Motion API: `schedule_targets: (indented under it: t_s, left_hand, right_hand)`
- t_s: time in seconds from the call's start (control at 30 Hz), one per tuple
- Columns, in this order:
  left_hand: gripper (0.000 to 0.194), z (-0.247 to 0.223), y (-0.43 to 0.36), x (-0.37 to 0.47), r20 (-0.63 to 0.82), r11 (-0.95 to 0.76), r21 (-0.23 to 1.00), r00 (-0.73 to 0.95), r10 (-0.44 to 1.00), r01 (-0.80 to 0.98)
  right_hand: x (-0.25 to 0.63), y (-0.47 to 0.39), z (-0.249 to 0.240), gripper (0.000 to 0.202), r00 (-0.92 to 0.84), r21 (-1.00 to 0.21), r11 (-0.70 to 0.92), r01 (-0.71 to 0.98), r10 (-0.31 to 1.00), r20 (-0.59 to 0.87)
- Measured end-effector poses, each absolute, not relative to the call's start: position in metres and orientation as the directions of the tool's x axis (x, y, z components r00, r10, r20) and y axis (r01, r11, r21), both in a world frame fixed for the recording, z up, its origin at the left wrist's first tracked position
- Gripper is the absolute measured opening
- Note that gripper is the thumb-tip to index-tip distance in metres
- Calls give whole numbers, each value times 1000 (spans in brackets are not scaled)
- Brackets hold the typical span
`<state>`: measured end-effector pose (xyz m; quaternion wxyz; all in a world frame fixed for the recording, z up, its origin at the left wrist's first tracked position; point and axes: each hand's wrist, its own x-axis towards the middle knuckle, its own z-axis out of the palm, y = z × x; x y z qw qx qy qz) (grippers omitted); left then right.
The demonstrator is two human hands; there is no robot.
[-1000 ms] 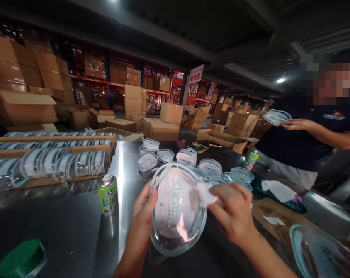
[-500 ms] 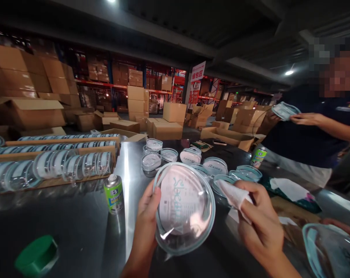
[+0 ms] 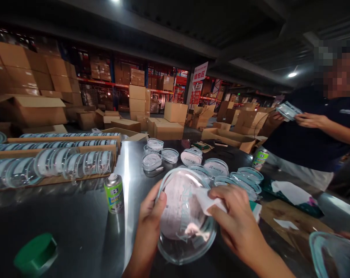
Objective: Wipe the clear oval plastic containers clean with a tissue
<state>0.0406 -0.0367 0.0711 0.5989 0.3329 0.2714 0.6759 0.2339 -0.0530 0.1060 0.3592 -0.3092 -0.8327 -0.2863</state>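
Note:
A round clear plastic pouch (image 3: 177, 243) with a pale teal rim and teal lettering is held up by my left hand (image 3: 150, 210), its thumb on the front and its fingers behind the left edge. A pale printed sheet shows inside the pouch. My right hand (image 3: 237, 216) is closed on a white tissue (image 3: 204, 199), which lies against the upper right part of the pouch's face. Beyond the pouch, several similar clear pouches (image 3: 217, 166) lie on the metal table (image 3: 85, 231).
Left stand a green spray can (image 3: 114, 195), a green round lid (image 3: 36, 253) and cardboard trays (image 3: 76, 178) of packed pouches. A tissue pack (image 3: 296, 195) and another spray can (image 3: 260, 159) are on the right. Across the table a person (image 3: 308, 131) handles a pouch; another pouch is at lower right.
My right hand has moved left, bringing the tissue from beside the pouch onto its face. The pouch has dropped slightly and tilted. The person across has turned their pouch a little.

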Motion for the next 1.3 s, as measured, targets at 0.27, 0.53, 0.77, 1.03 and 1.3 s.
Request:
schedule_targets:
  t_s: [0.27, 0.53, 0.77, 1.03, 1.3]
  left_hand:
    - [45, 65, -21, 32, 108, -199, 732, -177, 978, -651]
    - [40, 71, -29, 39, 60, -158, 739, -169, 984, -656]
    - [47, 70, -29, 43, 123, -148, 725, -86, 989, -673]
    - [46, 69, -32, 41, 168, -139, 723, -23, 985, -676]
    - [46, 64, -21, 33, 128, -177, 708, -122, 984, -683]
  right_hand:
    - [256, -89, 106, 13, -524, -222, 776, 590, 578, 626]
    - [260, -63, 119, 18, -388, -223, 787, 575, 502, 772]
    - [240, -39, 126, 22, -456, 81, 712, 697, 354, 817]
    - [237, -37, 121, 23, -617, 237, 725, 647, 315, 721]
    - [224, -69, 86, 19, -656, 157, 791, 591, 358, 665]
